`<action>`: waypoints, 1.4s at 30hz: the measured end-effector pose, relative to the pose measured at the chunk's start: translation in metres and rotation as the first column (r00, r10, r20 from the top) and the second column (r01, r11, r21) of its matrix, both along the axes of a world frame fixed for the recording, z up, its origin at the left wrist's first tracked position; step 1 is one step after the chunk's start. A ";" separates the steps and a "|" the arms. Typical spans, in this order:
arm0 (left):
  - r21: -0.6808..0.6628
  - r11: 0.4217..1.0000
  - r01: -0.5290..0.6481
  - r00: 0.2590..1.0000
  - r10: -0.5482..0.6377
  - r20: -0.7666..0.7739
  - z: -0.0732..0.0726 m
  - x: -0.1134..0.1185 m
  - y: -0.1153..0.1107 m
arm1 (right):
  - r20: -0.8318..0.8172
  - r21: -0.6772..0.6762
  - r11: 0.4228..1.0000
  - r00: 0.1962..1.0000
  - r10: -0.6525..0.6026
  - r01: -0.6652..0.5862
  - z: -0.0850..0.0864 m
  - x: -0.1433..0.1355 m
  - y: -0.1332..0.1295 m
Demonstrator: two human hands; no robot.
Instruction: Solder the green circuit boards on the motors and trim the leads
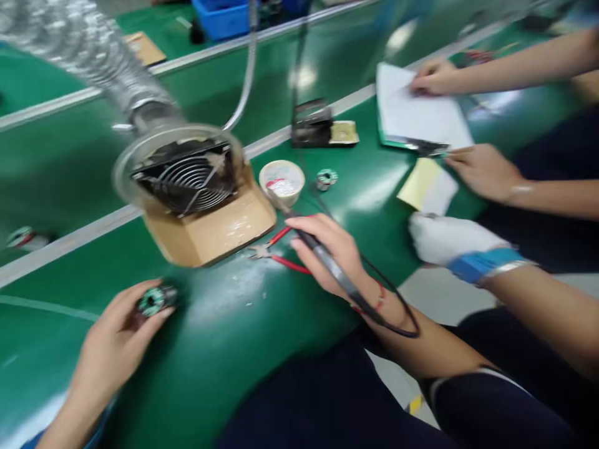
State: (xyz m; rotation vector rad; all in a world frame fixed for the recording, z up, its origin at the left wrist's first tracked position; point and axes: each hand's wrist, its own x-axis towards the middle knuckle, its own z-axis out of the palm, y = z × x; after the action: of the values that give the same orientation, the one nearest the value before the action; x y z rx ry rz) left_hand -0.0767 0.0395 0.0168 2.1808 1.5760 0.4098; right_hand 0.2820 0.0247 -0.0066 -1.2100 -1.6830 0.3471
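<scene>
My left hand has its fingers closed around a small solder wire spool, low over the green bench at the left. In my right hand is a soldering iron, gripped like a pen. Its blurred tip points at the edge of a round tub with white and red matter inside. Red-handled cutting pliers lie open on the bench, partly hidden by my right hand. Another solder spool stands just right of the tub.
A fume extractor fan with a cardboard tray hangs left of the tub. Behind stands an iron holder with a sponge. At right, a co-worker's gloved hand and another person's hands are near a paper-covered clipboard.
</scene>
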 end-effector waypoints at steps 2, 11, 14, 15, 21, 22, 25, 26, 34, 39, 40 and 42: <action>-0.108 0.992 -0.071 0.987 0.086 0.139 -0.001 0.009 -0.020 | -0.116 -0.040 0.997 0.991 0.066 -0.071 0.005 -0.005 -0.012; -0.254 0.959 0.128 0.899 -0.004 0.438 0.016 0.084 -0.032 | -0.278 -0.273 0.883 0.910 0.309 -0.383 0.038 -0.035 -0.026; -0.164 0.967 0.195 0.896 -0.108 0.431 0.015 0.090 -0.032 | -0.393 -0.317 0.820 0.853 0.343 -0.476 0.039 -0.039 -0.020; -0.134 0.967 0.217 0.895 -0.142 0.423 0.014 0.090 -0.033 | -0.434 -0.330 0.795 0.829 0.352 -0.510 0.038 -0.040 -0.018; -0.027 0.961 0.275 0.893 -0.245 0.377 0.009 0.089 -0.038 | -0.432 -0.420 0.695 0.802 0.413 -0.584 0.037 -0.043 -0.013; -0.022 0.960 0.279 0.892 -0.251 0.376 0.009 0.089 -0.039 | -0.422 -0.427 0.687 0.801 0.424 -0.588 0.038 -0.043 -0.012; -0.009 0.957 0.290 0.888 -0.265 0.376 0.009 0.088 -0.039 | -0.398 -0.421 0.691 0.804 0.442 -0.587 0.039 -0.045 -0.008; -0.006 0.956 0.293 0.887 -0.269 0.376 0.008 0.088 -0.039 | -0.388 -0.417 0.697 0.807 0.445 -0.584 0.040 -0.046 -0.006; 0.006 0.953 0.304 0.884 -0.285 0.370 0.006 0.088 -0.039 | -0.362 -0.443 0.692 0.820 0.444 -0.570 0.042 -0.051 -0.004; 0.014 0.951 0.308 0.880 -0.291 0.376 0.007 0.090 -0.038 | -0.348 -0.406 0.705 0.812 0.468 -0.581 0.038 -0.052 0.000; 0.014 0.951 0.309 0.879 -0.291 0.379 0.007 0.090 -0.038 | -0.346 -0.403 0.706 0.811 0.471 -0.582 0.038 -0.052 0.001; 0.014 0.950 0.313 0.875 -0.294 0.385 0.007 0.090 -0.038 | -0.328 -0.399 0.699 0.805 0.494 -0.593 0.039 -0.052 0.001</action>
State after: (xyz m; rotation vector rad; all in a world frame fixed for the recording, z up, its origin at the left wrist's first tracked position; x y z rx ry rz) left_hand 0.0136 0.0020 0.0240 2.1025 1.0040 0.6434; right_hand 0.2295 0.0257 0.0323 -0.9344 -1.8089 1.2945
